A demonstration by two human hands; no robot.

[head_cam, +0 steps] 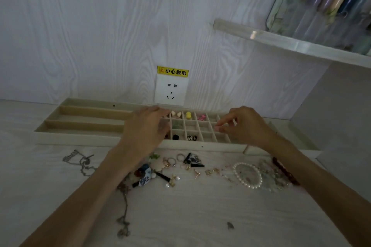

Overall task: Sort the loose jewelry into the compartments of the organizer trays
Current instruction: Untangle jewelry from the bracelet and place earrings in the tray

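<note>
- Nearest, loose jewelry lies on the pale wood-grain table: a dark beaded chain, a round white pearl bracelet, small gold earrings.
- Beyond, both hands hover over the beige gridded organizer tray.
- The left hand has relaxed fingers; grip unclear.
- The right hand pinches something tiny.
- A white wall socket sits behind.

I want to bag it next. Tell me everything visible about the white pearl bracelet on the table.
The pearl bracelet is a closed loop of small round white beads with a pearly sheen, lying flat on the white table, in front of the organizer tray. It is among the loose jewelry, just below the right forearm. Pale greenish beads seem to overlap its right side. Neither hand touches it.
</note>
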